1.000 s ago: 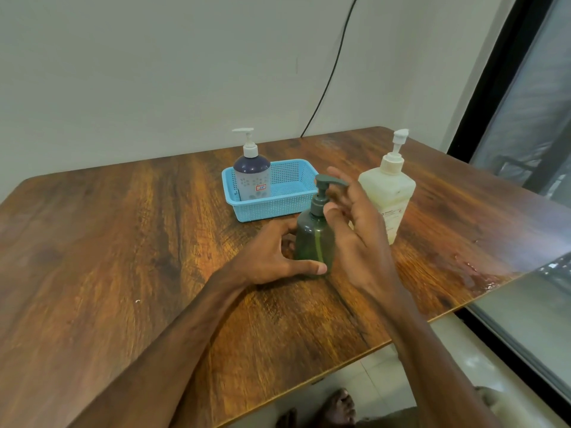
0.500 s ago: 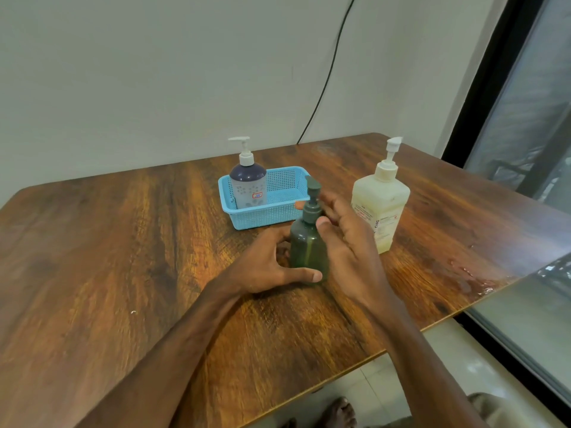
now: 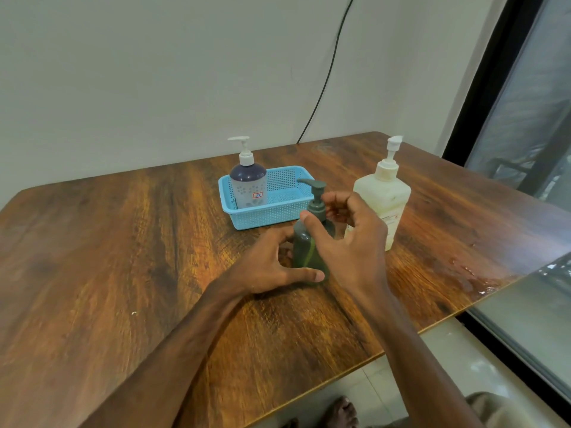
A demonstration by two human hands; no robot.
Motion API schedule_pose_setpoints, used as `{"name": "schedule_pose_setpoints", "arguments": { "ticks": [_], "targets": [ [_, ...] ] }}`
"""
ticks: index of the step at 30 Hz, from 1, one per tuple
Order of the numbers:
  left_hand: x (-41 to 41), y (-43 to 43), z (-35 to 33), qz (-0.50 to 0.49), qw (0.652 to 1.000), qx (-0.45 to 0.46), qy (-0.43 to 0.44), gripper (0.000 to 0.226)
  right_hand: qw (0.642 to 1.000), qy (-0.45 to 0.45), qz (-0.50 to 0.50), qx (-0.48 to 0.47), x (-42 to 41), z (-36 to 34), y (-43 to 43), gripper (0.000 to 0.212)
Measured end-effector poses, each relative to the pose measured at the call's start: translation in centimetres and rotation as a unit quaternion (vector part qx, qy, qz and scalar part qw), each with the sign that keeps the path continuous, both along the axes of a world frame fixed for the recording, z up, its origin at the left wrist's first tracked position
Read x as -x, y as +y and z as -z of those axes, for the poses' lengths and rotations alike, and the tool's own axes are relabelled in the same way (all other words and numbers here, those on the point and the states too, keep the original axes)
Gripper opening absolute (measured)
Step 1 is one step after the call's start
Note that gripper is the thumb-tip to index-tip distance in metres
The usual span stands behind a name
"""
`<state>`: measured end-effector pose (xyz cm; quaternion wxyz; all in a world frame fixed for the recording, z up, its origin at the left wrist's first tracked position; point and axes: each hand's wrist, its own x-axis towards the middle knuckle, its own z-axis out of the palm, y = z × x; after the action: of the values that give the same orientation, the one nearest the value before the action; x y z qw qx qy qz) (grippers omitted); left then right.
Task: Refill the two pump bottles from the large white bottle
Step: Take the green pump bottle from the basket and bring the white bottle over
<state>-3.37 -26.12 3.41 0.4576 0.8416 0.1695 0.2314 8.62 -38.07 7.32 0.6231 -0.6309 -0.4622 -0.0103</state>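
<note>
Standing upright at frame centre on the wooden table [image 3: 123,257], the green pump bottle [image 3: 309,245] has its long axis vertical, and its pump nozzle points toward frame left.

Left forearm comes in from the lower left. The left hand [image 3: 268,267] is wrapped round the bottle's lower body, thumb laid across the near side by the base, fingers curled behind.

Right forearm rises from the lower right. The right hand [image 3: 352,245] is half closed at the pump collar, thumb tip on the bottle's shoulder, fingers curled round the far side of the neck. Finger contact there is partly hidden.

The large white bottle [image 3: 383,199] stands upright just right of the right hand, pump on. Behind, a blue basket [image 3: 262,217] holds a dark-topped pump bottle [image 3: 248,186] in its left end, upright, nozzle pointing left.
</note>
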Motion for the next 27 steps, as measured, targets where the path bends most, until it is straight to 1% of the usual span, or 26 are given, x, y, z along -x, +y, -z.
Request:
{"name": "schedule_pose_setpoints", "arguments": {
  "ticks": [2, 4, 6, 7, 9, 11, 13, 15, 19, 21, 24, 27],
  "targets": [
    [0.0, 0.0, 0.0, 0.002, 1.0, 0.0, -0.011, 0.055, 0.999, -0.024, -0.031, 0.031, -0.1, 0.3, -0.2, 0.032],
    [0.0, 0.0, 0.0, 0.007, 1.0, 0.008, -0.013, 0.053, 0.994, -0.033, -0.083, 0.06, -0.1, 0.4, -0.4, 0.042],
    [0.0, 0.0, 0.0, 0.009, 1.0, 0.009, -0.01, 0.052, 0.989, 0.004, -0.13, 0.073, -0.3, 0.0, -0.6, 0.049],
    [0.0, 0.0, 0.1, 0.012, 1.0, 0.006, -0.008, 0.051, 0.988, 0.024, -0.134, 0.066, -0.3, -0.3, -0.7, 0.05],
    [0.0, -0.1, -0.1, 0.01, 1.0, 0.002, -0.002, 0.047, 0.995, 0.03, -0.083, 0.044, -0.2, -0.8, -0.8, 0.056],
    [0.0, -0.2, -0.3, 0.005, 1.0, 0.001, 0.006, 0.046, 1.0, 0.001, -0.015, 0.02, -0.2, -1.0, -0.7, 0.064],
    [0.0, -0.1, -0.2, -0.001, 1.0, 0.0, 0.002, 0.048, 1.0, -0.015, 0.018, 0.014, -0.2, -0.8, -0.3, 0.066],
    [0.0, 0.0, 0.0, -0.004, 1.0, 0.004, -0.001, 0.05, 1.0, -0.014, 0.024, 0.014, -0.1, -0.5, 0.1, 0.062],
    [0.0, -0.1, 0.0, 0.0, 1.0, 0.016, 0.003, 0.049, 1.0, -0.003, 0.01, -0.024, 0.0, -0.1, 0.4, 0.041],
    [-0.1, -0.1, -0.1, 0.002, 1.0, 0.017, -0.001, 0.05, 1.0, -0.001, -0.001, -0.028, -0.1, -0.1, 0.3, 0.033],
    [-0.1, 0.0, 0.1, 0.005, 1.0, 0.016, -0.014, 0.052, 0.999, -0.007, -0.036, 0.004, 0.0, -0.1, 0.2, 0.03],
    [-0.1, 0.0, 0.2, 0.011, 1.0, 0.01, -0.009, 0.052, 0.996, 0.03, -0.079, -0.001, 0.1, -0.6, 0.1, 0.031]
  ]
}}
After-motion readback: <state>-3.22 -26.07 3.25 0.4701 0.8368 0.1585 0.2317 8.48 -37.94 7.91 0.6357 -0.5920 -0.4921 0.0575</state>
